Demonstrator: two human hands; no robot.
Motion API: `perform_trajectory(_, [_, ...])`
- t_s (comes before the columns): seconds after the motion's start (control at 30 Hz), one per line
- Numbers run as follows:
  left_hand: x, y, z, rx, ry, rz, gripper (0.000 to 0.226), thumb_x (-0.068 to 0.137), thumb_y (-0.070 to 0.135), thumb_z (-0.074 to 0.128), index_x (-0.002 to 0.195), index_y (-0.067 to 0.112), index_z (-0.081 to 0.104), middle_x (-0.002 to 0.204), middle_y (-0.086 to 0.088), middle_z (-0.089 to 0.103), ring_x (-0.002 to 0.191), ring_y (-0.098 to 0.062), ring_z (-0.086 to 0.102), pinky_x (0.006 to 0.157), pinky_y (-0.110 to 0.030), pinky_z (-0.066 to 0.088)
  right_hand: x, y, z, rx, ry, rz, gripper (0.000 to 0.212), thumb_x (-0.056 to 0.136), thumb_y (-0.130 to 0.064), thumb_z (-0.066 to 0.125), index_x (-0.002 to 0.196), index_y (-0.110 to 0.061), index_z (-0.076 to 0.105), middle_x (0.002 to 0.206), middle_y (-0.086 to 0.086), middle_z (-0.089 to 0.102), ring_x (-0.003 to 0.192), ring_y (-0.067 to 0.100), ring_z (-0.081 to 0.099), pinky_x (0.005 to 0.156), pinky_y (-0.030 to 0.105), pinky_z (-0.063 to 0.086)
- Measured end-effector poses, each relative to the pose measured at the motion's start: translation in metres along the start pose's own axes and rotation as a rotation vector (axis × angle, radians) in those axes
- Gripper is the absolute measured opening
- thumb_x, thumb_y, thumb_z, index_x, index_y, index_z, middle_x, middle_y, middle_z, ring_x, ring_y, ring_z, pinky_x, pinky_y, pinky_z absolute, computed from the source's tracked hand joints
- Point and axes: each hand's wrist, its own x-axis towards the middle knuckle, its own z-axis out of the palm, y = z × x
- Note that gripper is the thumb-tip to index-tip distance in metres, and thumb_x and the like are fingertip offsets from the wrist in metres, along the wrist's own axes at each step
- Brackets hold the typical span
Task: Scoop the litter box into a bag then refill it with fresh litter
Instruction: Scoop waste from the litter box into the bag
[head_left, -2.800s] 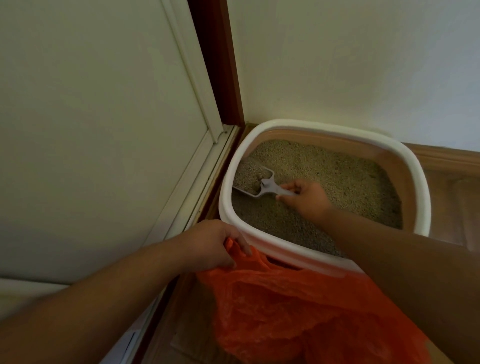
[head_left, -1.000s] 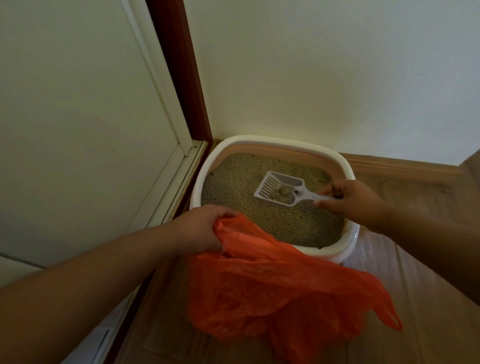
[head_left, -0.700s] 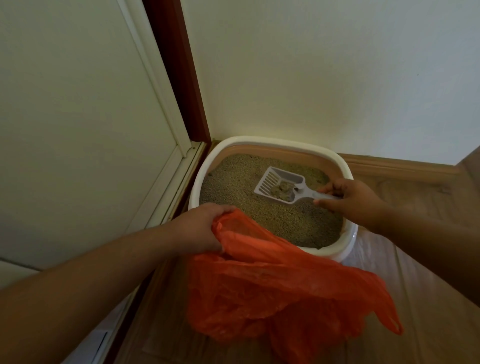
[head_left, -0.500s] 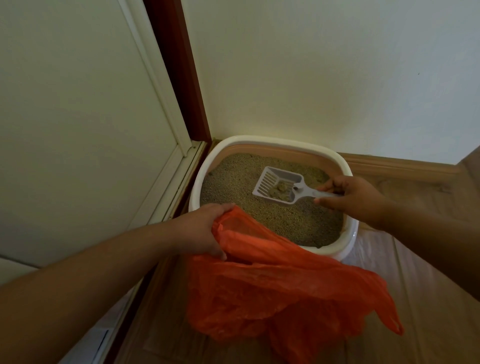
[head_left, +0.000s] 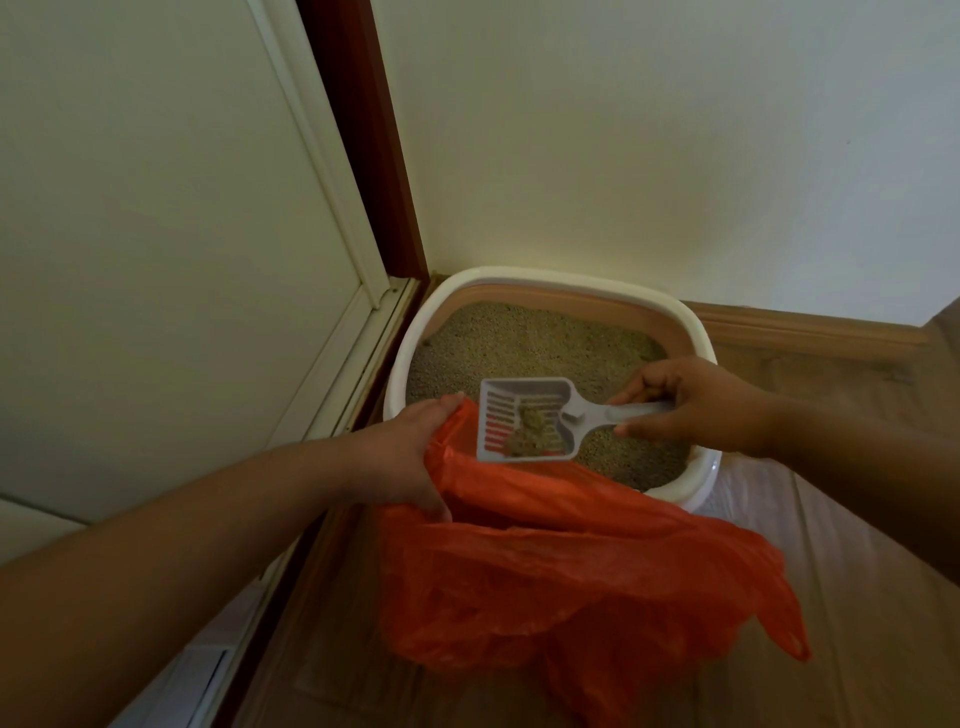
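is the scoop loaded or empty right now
Loaded: a clump of litter sits on the slotted scoop, which the right hand holds over the orange bag.

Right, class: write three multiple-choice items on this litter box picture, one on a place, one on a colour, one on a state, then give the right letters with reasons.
1. Where is the head of the scoop?
A. over the mouth of the bag
B. buried in the litter
C. on the floor

2. What colour is the bag?
A. black
B. orange
C. white

3. What does the scoop hold?
A. nothing
B. a clump of litter
C. water

Answers:
1 A: the slotted head hangs above the bag's open edge, which the left hand holds up against the litter box.
2 B: the plastic is plainly orange.
3 B: a clump of litter lies on the slots, while the right hand grips the handle.
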Motion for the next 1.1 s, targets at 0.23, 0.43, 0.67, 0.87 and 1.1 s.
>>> perform_trajectory(0.23, [0.003,-0.002,0.001,-0.064,-0.004,0.001,0.145,0.063,0.017,0.097,0.16,0.043,-0.008,0.166,0.015,0.005,0.146,-0.023,0.032,0.106,-0.043,0.05,0.007,-0.023,0.016,-0.526,-0.132,-0.395,0.024,0.088,-0.031,0.075,0.11,-0.024,0.073,0.094,-0.013,0.071,0.08,0.004,0.066,0.067,0.021,0.053])
perform_trajectory(0.43, [0.005,-0.003,0.002,-0.085,0.008,0.019,0.145,0.062,0.016,0.097,0.16,0.045,-0.006,0.164,0.013,0.011,0.141,-0.02,0.036,0.103,-0.039,0.051,0.01,-0.033,0.03,-0.883,-0.219,-0.626,0.035,0.095,-0.043,0.046,0.118,-0.026,0.067,0.099,-0.007,0.068,0.082,0.013,0.066,0.065,0.034,0.055])
perform_trajectory(0.67, [0.006,-0.005,0.001,-0.08,0.007,0.018,0.144,0.064,0.015,0.097,0.16,0.046,-0.007,0.164,0.013,0.011,0.14,-0.019,0.036,0.098,-0.035,0.052,0.008,-0.038,0.038,-0.986,-0.181,-0.738,0.026,0.091,-0.035,0.062,0.112,-0.021,0.069,0.089,-0.005,0.069,0.069,0.015,0.067,0.052,0.028,0.053])
perform_trajectory(0.87, [0.007,-0.004,-0.001,-0.086,0.007,0.019,0.144,0.064,0.013,0.096,0.16,0.046,-0.007,0.164,0.011,0.012,0.142,-0.021,0.037,0.102,-0.038,0.052,0.003,-0.04,0.036,-1.025,-0.123,-0.826,0.028,0.088,-0.028,0.073,0.112,-0.014,0.072,0.089,0.001,0.071,0.062,0.017,0.067,0.046,0.028,0.052])
perform_trajectory(1.1, [0.008,-0.007,0.0,-0.084,0.008,0.006,0.143,0.065,0.012,0.095,0.16,0.045,-0.007,0.165,0.01,0.013,0.141,-0.019,0.037,0.091,-0.03,0.05,0.002,-0.039,0.029,-0.984,-0.118,-0.866,0.032,0.095,-0.033,0.054,0.114,-0.014,0.069,0.087,0.002,0.068,0.061,0.02,0.066,0.044,0.033,0.052])
